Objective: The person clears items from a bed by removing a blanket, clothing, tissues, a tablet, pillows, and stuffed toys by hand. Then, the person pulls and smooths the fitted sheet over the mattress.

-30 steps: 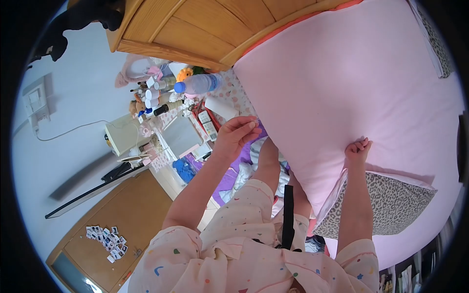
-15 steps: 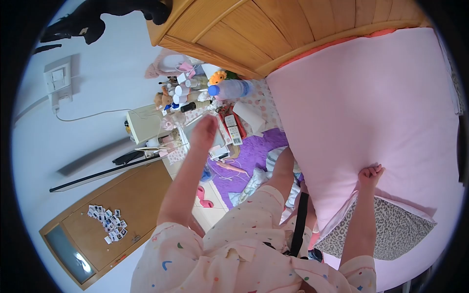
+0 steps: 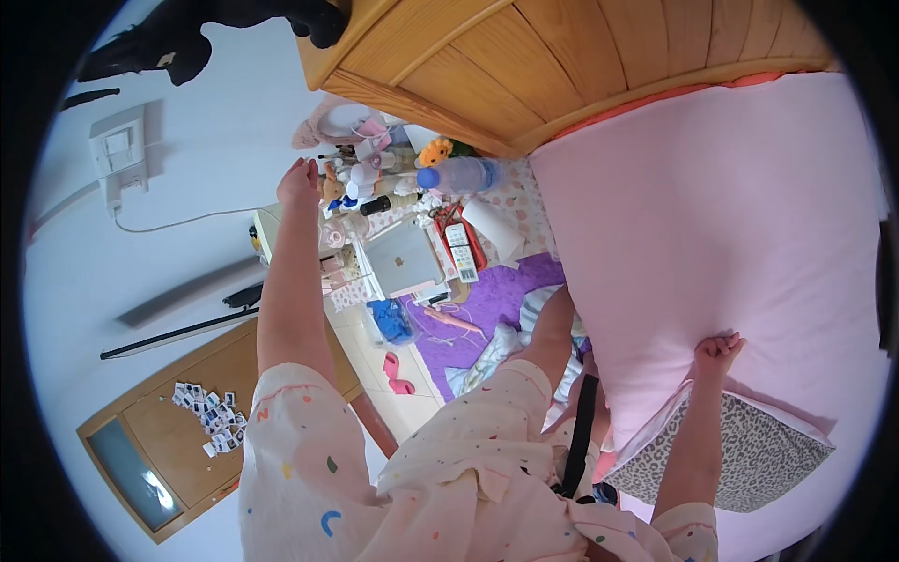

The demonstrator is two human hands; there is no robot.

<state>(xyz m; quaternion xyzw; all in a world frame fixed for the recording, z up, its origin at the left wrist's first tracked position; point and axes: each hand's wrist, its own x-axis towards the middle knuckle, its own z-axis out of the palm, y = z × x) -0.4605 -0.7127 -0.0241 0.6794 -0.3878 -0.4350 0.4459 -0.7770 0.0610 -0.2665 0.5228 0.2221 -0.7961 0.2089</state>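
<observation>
My left hand is raised at the wall side of the cluttered tabletop, beside a small brown plush toy. Its fingers are pressed together, and anything between them is too small or hidden to name. Loosely curled, my right hand rests on the pink bed sheet, just above a leopard-print pillow. No object shows in it.
A water bottle, a silver tablet or laptop, and a white remote lie on the tabletop. The wooden headboard rises behind the bed. Below are a purple rug, a blue bag and pink slippers.
My left hand has moved from beside the bed, across the tabletop, to its wall side. My right hand has stayed on the bed. The view has shifted and shows more of the rug.
</observation>
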